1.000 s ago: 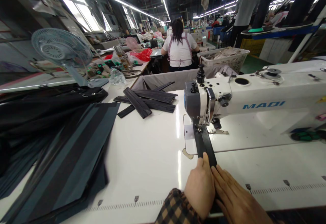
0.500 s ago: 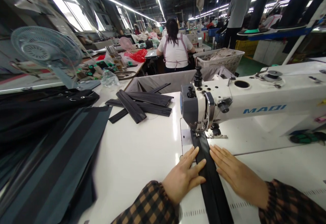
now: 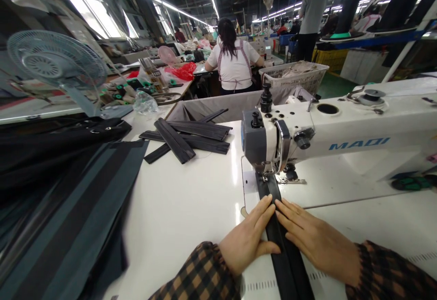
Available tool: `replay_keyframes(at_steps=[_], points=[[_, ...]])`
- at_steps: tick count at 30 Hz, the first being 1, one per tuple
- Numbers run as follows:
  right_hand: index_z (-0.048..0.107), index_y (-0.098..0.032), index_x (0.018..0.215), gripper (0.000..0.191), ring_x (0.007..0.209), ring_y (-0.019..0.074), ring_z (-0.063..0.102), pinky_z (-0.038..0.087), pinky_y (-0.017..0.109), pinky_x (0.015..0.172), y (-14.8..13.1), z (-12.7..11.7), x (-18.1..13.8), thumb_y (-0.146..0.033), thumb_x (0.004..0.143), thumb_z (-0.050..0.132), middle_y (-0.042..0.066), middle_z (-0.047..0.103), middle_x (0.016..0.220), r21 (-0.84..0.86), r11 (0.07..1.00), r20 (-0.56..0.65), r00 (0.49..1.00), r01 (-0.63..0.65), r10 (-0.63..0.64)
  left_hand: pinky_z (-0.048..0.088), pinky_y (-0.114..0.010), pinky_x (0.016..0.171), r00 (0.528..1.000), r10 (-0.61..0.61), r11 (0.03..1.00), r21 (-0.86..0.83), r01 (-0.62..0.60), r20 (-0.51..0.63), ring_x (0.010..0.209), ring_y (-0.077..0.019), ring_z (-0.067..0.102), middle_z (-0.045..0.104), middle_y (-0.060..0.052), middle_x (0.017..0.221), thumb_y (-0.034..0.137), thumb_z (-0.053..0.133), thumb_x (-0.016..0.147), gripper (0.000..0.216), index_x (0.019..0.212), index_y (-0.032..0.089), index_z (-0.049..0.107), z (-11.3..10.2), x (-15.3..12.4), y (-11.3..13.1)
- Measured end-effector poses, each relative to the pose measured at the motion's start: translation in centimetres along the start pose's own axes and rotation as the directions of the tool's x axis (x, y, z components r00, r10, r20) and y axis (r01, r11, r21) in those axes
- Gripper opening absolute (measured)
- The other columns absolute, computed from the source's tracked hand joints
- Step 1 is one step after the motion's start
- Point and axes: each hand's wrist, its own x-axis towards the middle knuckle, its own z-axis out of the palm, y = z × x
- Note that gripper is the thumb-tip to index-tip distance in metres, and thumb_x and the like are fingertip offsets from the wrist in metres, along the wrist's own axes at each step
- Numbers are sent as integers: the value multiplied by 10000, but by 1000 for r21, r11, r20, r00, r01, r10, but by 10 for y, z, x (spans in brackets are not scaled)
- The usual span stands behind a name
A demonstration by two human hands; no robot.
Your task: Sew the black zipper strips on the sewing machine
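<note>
Fingers (image 3: 263, 208) flat, long black strap (image 3: 288, 268), possibly folded

Black strip (image 3: 285, 254); white sewing machine (image 3: 341, 131); plaid sleeves (image 3: 198, 275).

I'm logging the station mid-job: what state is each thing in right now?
Black strip: flat on the table, far end under foot of sewing machine.
Left hand: open, pressing strip's left edge.
Right hand: open, pressing its right edge.
Strip pile: loosely stacked, crisscrossed.
Basket: full of fabric.
Fan: running or not, cannot tell.
</note>
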Motion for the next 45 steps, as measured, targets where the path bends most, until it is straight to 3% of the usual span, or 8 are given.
replay_keyframes(at_steps=[5,12,16,27,33,45], points=[[315,-114,1306,450,1269,207,233,349,357,1018,-5,-3,-4,-205,867,364,73,308,1365,0,1000,2,1000,-2,2,278,-395,1038,999,-20,1000,-17,21,45,1294,-219,183,233,-140,1401,434,557,736,689,1310,172,279,-2,1,-1],[331,-137,1299,441,1247,194,289,366,355,1007,0,-2,1,-221,868,365,61,337,1349,42,998,-22,999,-47,48,325,-387,1017,998,-52,999,0,52,21,1273,-211,252,296,-116,1379,359,550,769,551,1261,189,371,-8,8,-4],[332,-143,1300,436,1248,181,290,364,352,1010,1,0,1,-269,883,344,44,336,1349,0,998,-13,998,-69,69,310,-357,1030,999,-33,999,27,33,17,1273,-192,252,300,-98,1380,324,521,795,499,1256,193,381,-10,10,-7],[316,-120,1306,453,1258,184,271,337,368,1030,11,0,17,-246,873,347,62,334,1354,90,993,-11,997,-77,79,261,-282,1060,998,-49,994,103,46,32,1286,-128,214,280,-65,1394,276,421,849,438,1268,171,352,-13,17,-14],[312,-133,1309,448,1268,181,248,329,370,1036,12,3,15,-254,878,339,52,308,1369,116,990,-15,996,-82,85,258,-289,1064,999,-38,993,116,37,5,1285,-130,218,317,-81,1373,271,414,847,426,1245,128,361,-12,17,-15],[321,-120,1301,452,1257,189,273,352,387,1024,19,8,21,-233,865,356,76,329,1359,73,994,-75,994,-78,83,291,-298,1057,999,-21,993,114,26,-42,1273,-135,254,334,-71,1362,260,355,874,384,1245,162,368,-7,19,-21]])
